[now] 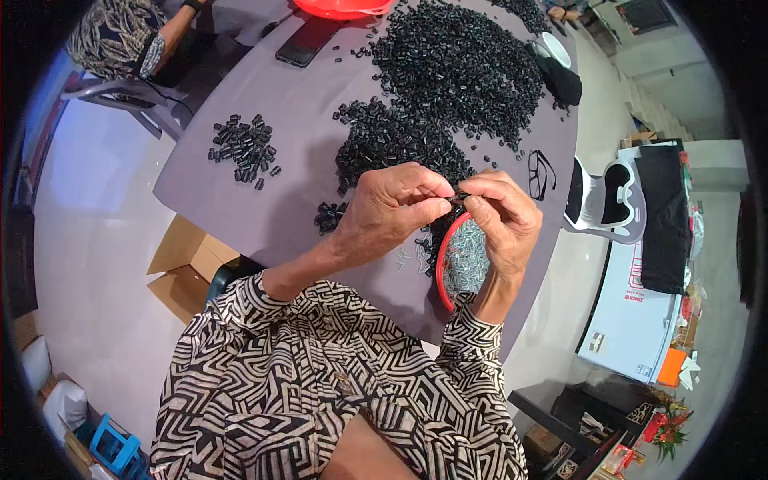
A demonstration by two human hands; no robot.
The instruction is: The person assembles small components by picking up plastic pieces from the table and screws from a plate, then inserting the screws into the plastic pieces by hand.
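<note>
My left hand [392, 204] and my right hand [504, 216] meet over the table, thumb and fingertips of each pinched together. Between them is a small black cylindrical piece [458, 198], largely covered by the fingers; any finer part in the pinch is too small to make out. Under my right hand stands a red-rimmed basket [441, 276] full of thin silvery metal pins [464, 260]. A few loose pins [412, 258] lie left of it. Just beyond my hands spreads a large heap of similar black pieces [456, 72], and a small cluster [328, 217] sits beside my left wrist.
A separate pile of black pieces [244, 148] lies at the left. Eyeglasses [541, 174] rest near the right table edge, a dark phone [306, 42] and a red bowl [340, 6] at the far side. An open cardboard box [188, 268] stands below the left edge. Another person [120, 40] sits at far left.
</note>
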